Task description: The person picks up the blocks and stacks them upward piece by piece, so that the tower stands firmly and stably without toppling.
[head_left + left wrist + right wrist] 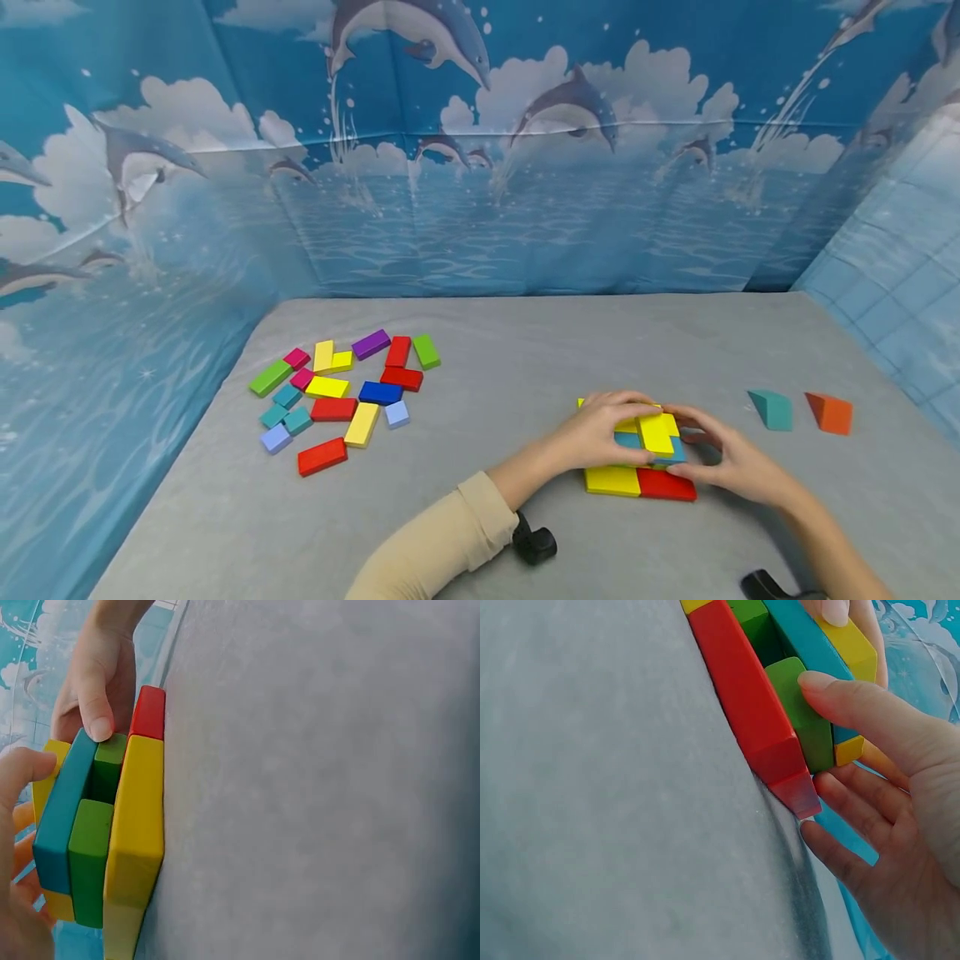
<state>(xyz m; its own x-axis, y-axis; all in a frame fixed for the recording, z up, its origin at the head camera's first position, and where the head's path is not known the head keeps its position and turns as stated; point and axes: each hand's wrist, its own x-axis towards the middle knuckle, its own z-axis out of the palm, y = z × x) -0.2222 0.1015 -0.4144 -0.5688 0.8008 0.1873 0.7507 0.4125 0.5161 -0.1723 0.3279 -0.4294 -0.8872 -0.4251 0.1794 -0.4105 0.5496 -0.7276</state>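
Note:
A stack of wooden blocks stands on the grey table, between both hands. Its bottom layer shows a yellow block and a red block end to end. Above them are green blocks with a gap between, then a blue block. At the top lies a yellow block, which my left hand pinches between thumb in front and fingers behind. From the right, my right hand holds the stack, its thumb on the green block by the blue one's edge. The stack's far side is mostly hidden.
Loose blocks lie at the left of the grey table, among them a purple block and a dark blue block. Right of the stack stand a teal wedge and an orange wedge. A dolphin-print curtain hangs behind.

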